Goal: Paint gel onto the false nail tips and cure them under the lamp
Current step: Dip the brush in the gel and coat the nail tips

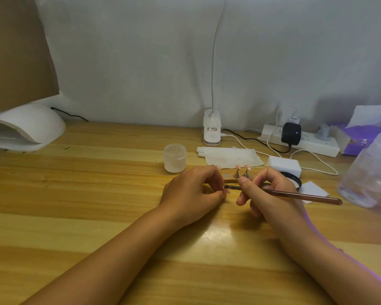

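You worked at a pale, striped wooden counter (97, 194) set against a wall hung with white cloth (141, 62). A brown cardboard sheet (15, 51) leaned in at the far left.

Your left hand (193, 190) rested on the wood near the middle. Its grip was closed in a pinch on a small pale pink false nail tip (227, 190). Your right hand (271, 192) lay just beside it, its grip curled round a slender brown-handled brush (295, 194). The brush's dark bristle end touched the tip.

Just behind your fingers, two more pink tips on small metal stands (236, 172) stood side by side, next to a small grey disc (227, 176). A frosted round plastic jar (175, 158) stood to their left, and a white paper sheet (229, 158) lay behind them.

The white domed curing lamp (29, 128) sat at the counter's far left, well apart from the tip you held.

A white clip-base desk lamp (211, 130) rose on its bending neck at the back centre. To its right lay a white power strip (306, 143) with a black adapter (291, 133) plugged in.

Nearer you on the right were a white foam block (284, 165), a clear plastic bottle (367, 172) and a purple tissue pack (356, 137).
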`<state>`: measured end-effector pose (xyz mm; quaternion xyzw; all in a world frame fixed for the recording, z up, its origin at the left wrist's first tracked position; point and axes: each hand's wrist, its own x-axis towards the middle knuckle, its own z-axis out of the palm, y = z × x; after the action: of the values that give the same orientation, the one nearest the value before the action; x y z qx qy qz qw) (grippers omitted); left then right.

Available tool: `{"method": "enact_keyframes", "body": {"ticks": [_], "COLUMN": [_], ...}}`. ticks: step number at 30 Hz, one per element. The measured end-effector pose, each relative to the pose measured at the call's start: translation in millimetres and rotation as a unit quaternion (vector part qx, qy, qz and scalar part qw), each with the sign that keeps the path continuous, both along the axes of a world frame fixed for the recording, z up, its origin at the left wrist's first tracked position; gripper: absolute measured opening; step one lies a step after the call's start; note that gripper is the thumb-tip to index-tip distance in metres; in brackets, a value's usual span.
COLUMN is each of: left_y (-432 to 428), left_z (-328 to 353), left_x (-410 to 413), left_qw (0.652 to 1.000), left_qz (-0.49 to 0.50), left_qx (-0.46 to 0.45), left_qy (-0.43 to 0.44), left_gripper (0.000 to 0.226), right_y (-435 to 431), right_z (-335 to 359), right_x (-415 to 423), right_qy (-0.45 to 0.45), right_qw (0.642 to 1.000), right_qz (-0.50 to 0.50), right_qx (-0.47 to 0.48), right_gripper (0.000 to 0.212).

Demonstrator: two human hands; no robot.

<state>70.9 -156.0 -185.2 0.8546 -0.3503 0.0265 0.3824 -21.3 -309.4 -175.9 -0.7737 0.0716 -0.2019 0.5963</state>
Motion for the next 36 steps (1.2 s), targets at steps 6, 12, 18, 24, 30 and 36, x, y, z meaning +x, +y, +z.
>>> {"method": "enact_keyframes", "body": {"ticks": [6,12,18,24,30,36], "left_y": [0.4,0.5,0.4,1.2,0.9,1.0], "left_z": [-0.2,-0.6,-1.0,-2.8,-1.4,-1.2], "left_x": [0.5,1.0,1.9,2.6,2.2,2.7], "left_qw": [1.000,1.000,1.000,1.000,1.000,1.000], "left_qz": [0.001,-0.001,-0.001,-0.001,-0.010,-0.017], "left_qx": [0.004,0.004,-0.005,-0.016,-0.016,-0.007], "left_qy": [0.001,0.000,0.011,0.012,0.005,0.006], "left_gripper": [0.017,0.016,0.013,0.011,0.012,0.014], "right_y": [-0.1,0.0,-0.5,0.6,1.1,2.6], "right_z": [-0.7,0.0,1.0,3.5,3.2,2.5], "right_x": [0.6,-0.5,-0.3,-1.9,-0.4,0.7], "right_qy": [0.015,0.018,-0.009,-0.009,0.000,0.017], "right_qw": [1.000,0.999,1.000,1.000,1.000,0.999], "right_qz": [0.002,-0.008,-0.025,0.006,0.024,0.022], "right_qx": [-0.017,-0.038,-0.005,0.025,0.010,-0.042], "right_gripper": [0.023,0.014,0.016,0.013,0.014,0.013]}}
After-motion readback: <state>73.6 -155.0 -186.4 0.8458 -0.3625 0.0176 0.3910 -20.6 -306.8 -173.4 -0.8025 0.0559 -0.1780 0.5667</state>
